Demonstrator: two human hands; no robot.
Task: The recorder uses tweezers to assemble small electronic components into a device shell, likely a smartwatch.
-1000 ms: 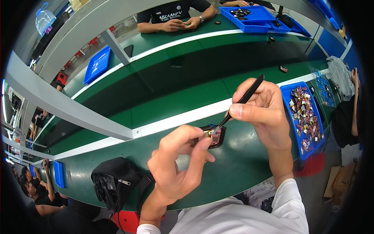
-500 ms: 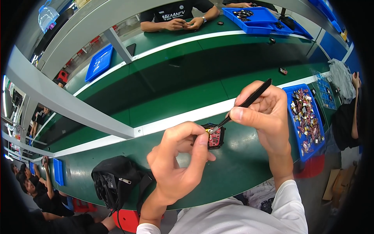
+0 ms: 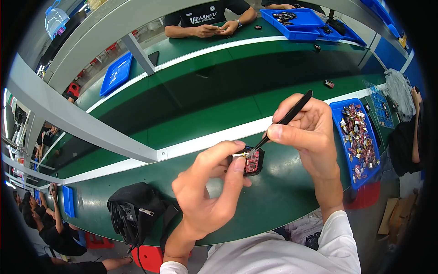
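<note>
My left hand (image 3: 210, 185) holds a small black housing (image 3: 261, 167) by its left side, just above the green bench. A red circuit board (image 3: 252, 165) lies inside the housing. My right hand (image 3: 310, 132) is closed around black tweezers (image 3: 292, 112), gripped between thumb and fingers. The tweezers slant down to the left, and their tips reach a small white and yellow piece (image 3: 245, 155) at the board's upper left. My left thumb and index finger are beside that piece. Whether the tips pinch it is too small to tell.
A blue tray (image 3: 378, 170) full of small wired parts stands at right. A black bag (image 3: 137, 208) lies on the bench at left. Beyond the white rail runs a dark green belt (image 3: 196, 98) with small units (image 3: 329, 84). A grey post (image 3: 91, 123) rises at left; a co-worker (image 3: 207, 18) sits opposite.
My left index finger has straightened a little, so more of the white and yellow piece shows. The tweezers have shifted slightly left. Small units on the belt have moved slightly left.
</note>
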